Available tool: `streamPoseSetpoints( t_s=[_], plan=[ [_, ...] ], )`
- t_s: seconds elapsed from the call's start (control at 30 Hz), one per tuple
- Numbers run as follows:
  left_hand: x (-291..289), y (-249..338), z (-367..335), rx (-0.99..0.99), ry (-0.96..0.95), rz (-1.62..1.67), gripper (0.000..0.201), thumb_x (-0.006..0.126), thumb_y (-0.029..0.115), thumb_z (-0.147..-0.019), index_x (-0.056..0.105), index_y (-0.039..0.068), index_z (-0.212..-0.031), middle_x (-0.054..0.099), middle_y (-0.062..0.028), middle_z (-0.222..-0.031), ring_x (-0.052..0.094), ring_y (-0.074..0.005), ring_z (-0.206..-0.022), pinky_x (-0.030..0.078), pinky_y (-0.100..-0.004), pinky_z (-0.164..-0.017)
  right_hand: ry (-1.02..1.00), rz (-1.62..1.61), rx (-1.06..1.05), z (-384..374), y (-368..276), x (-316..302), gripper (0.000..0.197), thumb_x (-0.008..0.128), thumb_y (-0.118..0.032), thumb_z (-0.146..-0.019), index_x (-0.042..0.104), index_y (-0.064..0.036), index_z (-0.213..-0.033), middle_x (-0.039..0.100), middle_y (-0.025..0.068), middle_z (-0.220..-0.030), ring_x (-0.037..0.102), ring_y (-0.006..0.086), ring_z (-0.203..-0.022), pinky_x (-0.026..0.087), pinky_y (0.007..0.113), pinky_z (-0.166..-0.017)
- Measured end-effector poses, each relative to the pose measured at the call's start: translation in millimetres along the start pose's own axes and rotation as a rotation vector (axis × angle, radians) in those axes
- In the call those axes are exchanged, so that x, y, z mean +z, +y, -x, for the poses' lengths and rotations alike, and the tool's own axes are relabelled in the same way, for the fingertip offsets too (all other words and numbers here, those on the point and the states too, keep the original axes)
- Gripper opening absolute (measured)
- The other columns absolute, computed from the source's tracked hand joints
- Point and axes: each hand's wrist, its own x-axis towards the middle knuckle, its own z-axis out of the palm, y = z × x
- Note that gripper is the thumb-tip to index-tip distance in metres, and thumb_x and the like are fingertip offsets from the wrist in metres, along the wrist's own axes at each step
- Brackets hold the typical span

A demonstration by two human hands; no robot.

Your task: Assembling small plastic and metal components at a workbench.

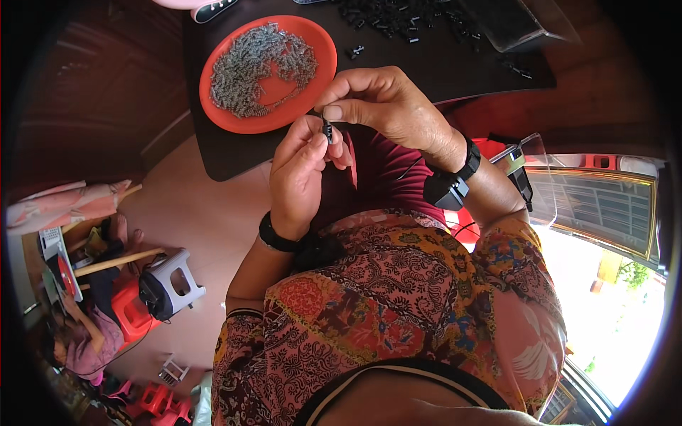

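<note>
My left hand (302, 167) is closed, its thumb and fingers pinching a small black cylindrical part (327, 131) upright above my lap. Just over that part's top end, my right hand (391, 106) pinches with thumb and index finger. Whatever sits between those right fingertips is too small and covered to make out. Close beyond both hands lies a round red plate (266, 126) with a heap of small silvery metal springs (249, 74) spread over it.
The dark table (227, 157) carries the plate. A pile of small black parts (391, 18) lies at its far side, near a clear plastic bag (522, 28). At the left, another person (92, 341) sits near a grey stool (177, 284) and a red stool (131, 312).
</note>
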Motion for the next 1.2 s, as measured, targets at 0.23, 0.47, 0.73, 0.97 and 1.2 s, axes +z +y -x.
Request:
streamPoseSetpoints(
  t_s=[0.23,0.47,0.73,0.97,1.2],
  plan=[
    [-1,-1,-1,-0.007,-0.068,0.128,0.022,0.043,0.023,-0.096,0.047,0.002,-0.094,0.048,-0.0073,-0.081,0.050,-0.0203,-0.075,0.040,-0.0301,-0.069,0.027,-0.153,-0.040,7,7,6,0.014,0.056,-0.005,-0.094,0.064,0.0039,-0.101,0.066,0.0069,-0.081,0.065,0.0124,-0.072,0.055,0.025,-0.069],
    [-5,2,-3,-0.050,-0.156,0.190,0.021,0.047,0.023,-0.094,0.047,0.002,-0.090,0.049,-0.0058,-0.079,0.052,-0.0194,-0.074,0.044,-0.0312,-0.068,0.049,-0.224,-0.113,11,19,11,0.013,0.057,-0.004,-0.094,0.064,0.0037,-0.101,0.065,0.0078,-0.081,0.065,0.0128,-0.071,0.056,0.025,-0.067],
    [-8,0,-3,-0.026,-0.211,0.186,0.023,0.048,0.025,-0.094,0.047,0.003,-0.089,0.048,-0.0054,-0.078,0.051,-0.0195,-0.071,0.045,-0.0322,-0.067,0.077,-0.195,-0.189,13,28,13,0.012,0.056,-0.002,-0.093,0.064,0.0037,-0.101,0.064,0.0085,-0.084,0.066,0.0144,-0.071,0.057,0.026,-0.067],
    [-3,1,1,-0.051,-0.149,0.202,0.024,0.048,0.026,-0.094,0.049,0.002,-0.091,0.047,-0.0046,-0.078,0.051,-0.0191,-0.071,0.045,-0.0320,-0.067,0.106,-0.037,-0.288,12,34,10,0.010,0.063,-0.004,-0.089,0.067,-0.0004,-0.097,0.064,0.0066,-0.087,0.064,0.0134,-0.081,0.053,0.026,-0.075],
    [0,-2,1,-0.055,-0.106,0.220,0.021,0.046,0.023,-0.094,0.050,0.002,-0.093,0.048,-0.0044,-0.080,0.052,-0.0183,-0.073,0.043,-0.0298,-0.068,0.101,0.137,-0.420,16,38,11,0.012,0.062,-0.003,-0.089,0.066,0.0006,-0.100,0.060,0.0092,-0.094,0.064,0.0149,-0.077,0.055,0.026,-0.068]
  ],
)
